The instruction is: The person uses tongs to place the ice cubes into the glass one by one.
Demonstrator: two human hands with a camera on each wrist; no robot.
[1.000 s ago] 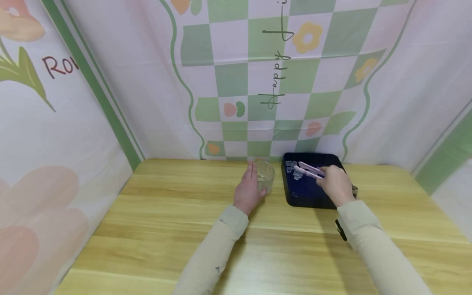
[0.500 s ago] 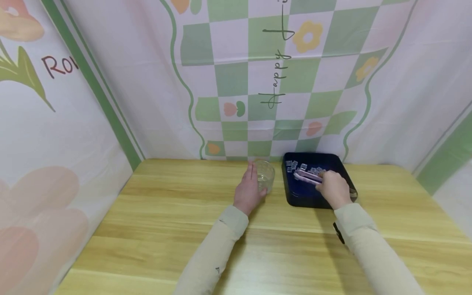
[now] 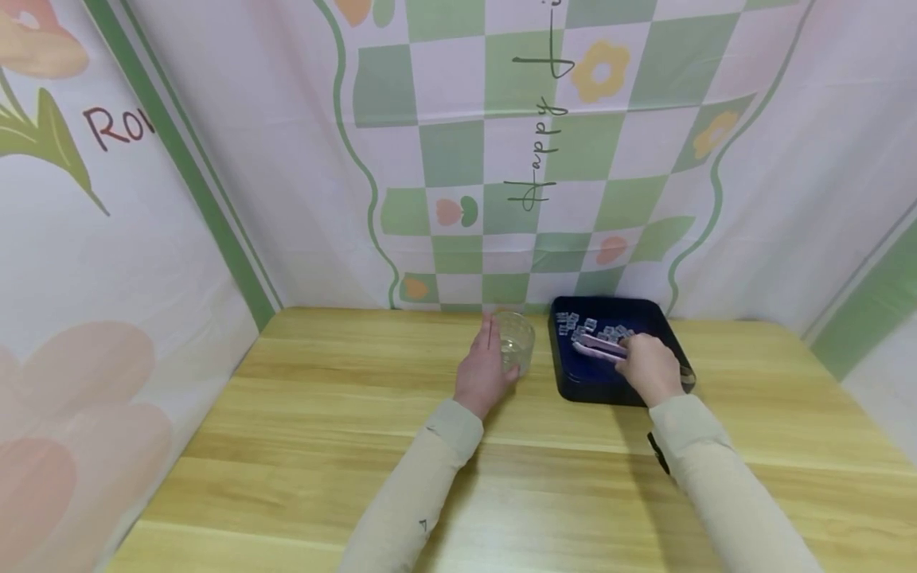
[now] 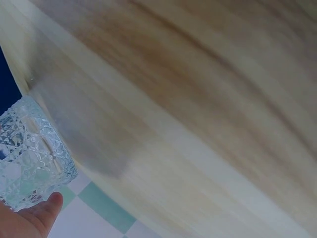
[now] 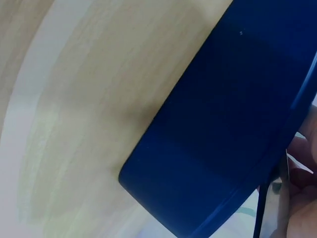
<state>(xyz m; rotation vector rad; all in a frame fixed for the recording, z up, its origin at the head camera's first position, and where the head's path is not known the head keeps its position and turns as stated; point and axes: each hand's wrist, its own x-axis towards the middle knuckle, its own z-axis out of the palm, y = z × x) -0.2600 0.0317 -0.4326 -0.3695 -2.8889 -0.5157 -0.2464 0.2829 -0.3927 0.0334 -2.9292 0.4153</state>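
Note:
My left hand (image 3: pixel 482 372) cups the clear drinking glass (image 3: pixel 519 350) from its left side, thumb across the front and fingers along the far left. In the left wrist view, the patterned glass (image 4: pixel 34 153) has a fingertip at its lower edge. My right hand (image 3: pixel 650 368) grips a pair of tongs (image 3: pixel 600 348) with pale pink tips. The tips reach low into the dark blue tray (image 3: pixel 587 388), beside several clear ice cubes (image 3: pixel 591 325). In the right wrist view, the tray's outer wall (image 5: pixel 213 119) hides the tips; curled fingers (image 5: pixel 302 148) hold the metal tong arm (image 5: pixel 277 203).
The tray stands at the back right of the wooden table (image 3: pixel 544 477), with the glass a short way to its left. A printed cloth backdrop (image 3: pixel 458 159) rises right behind the table's far edge. Another cloth hangs at the left.
The right hand and tongs have dipped lower into the tray, and the tips have drawn slightly closer together. The left hand and glass have stayed in place.

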